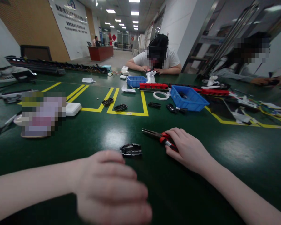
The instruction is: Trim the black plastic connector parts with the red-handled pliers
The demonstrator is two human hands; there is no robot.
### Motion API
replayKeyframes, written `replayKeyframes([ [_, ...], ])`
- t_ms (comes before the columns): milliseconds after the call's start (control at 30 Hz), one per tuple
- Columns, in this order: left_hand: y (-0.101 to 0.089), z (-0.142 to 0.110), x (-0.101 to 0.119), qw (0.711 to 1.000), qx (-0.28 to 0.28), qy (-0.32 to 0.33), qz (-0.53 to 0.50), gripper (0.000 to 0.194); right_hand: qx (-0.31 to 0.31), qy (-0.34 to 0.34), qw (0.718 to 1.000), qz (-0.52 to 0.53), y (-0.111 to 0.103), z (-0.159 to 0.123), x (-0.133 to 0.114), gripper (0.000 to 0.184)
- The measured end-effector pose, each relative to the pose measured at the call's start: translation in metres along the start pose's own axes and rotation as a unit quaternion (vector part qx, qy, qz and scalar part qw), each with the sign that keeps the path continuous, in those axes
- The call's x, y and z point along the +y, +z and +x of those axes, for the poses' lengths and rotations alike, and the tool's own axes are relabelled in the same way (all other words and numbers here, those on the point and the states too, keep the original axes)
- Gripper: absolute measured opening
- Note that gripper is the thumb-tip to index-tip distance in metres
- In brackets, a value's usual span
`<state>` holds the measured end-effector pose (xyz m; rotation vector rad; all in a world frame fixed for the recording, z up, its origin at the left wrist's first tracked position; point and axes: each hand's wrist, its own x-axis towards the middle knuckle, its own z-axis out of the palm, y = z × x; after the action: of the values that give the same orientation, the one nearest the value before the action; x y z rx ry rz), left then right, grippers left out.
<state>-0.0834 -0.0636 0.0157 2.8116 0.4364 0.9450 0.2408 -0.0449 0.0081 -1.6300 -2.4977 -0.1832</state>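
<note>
My right hand (187, 150) is wrapped around the red-and-black handles of needle-nose pliers (162, 136). Their slim jaws point left, low over the green tabletop. Close to the camera, my left hand (112, 189) shows its back, slightly blurred, with the fingers curled together. Its fingertips and anything in them are hidden. Just beyond that hand lies a black plastic part (131, 150) with an open, hollow upper side, left of the pliers and apart from them.
Several similar black parts (120, 107) lie farther back, some within yellow tape lines. A blue bin (189, 99) stands at back right, near a tape roll (160, 95). A pixelated flat object (41, 117) and white case (73, 109) lie left. A person (154, 57) leans over the far side.
</note>
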Motion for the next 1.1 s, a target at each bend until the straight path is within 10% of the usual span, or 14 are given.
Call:
replayKeyframes([
  [67, 0.005, 0.01, -0.021, 0.997, 0.018, 0.07, -0.001, 0.03, 0.035, -0.021, 0.999, 0.012, 0.002, 0.0, 0.0, 0.033],
  [233, 0.012, 0.017, -0.05, 0.998, -0.039, -0.04, 0.024, 0.026, 0.106, -0.067, 0.992, 0.03, 0.001, -0.001, 0.0, 0.032],
  [700, 0.017, 0.017, -0.058, 0.966, -0.122, -0.157, -0.165, 0.012, 0.167, -0.213, 0.962, 0.034, -0.001, -0.004, -0.005, 0.036],
  [1100, 0.017, 0.022, -0.062, 0.963, -0.139, -0.154, -0.172, 0.008, 0.173, -0.185, 0.963, 0.095, 0.006, -0.007, -0.002, 0.044],
])
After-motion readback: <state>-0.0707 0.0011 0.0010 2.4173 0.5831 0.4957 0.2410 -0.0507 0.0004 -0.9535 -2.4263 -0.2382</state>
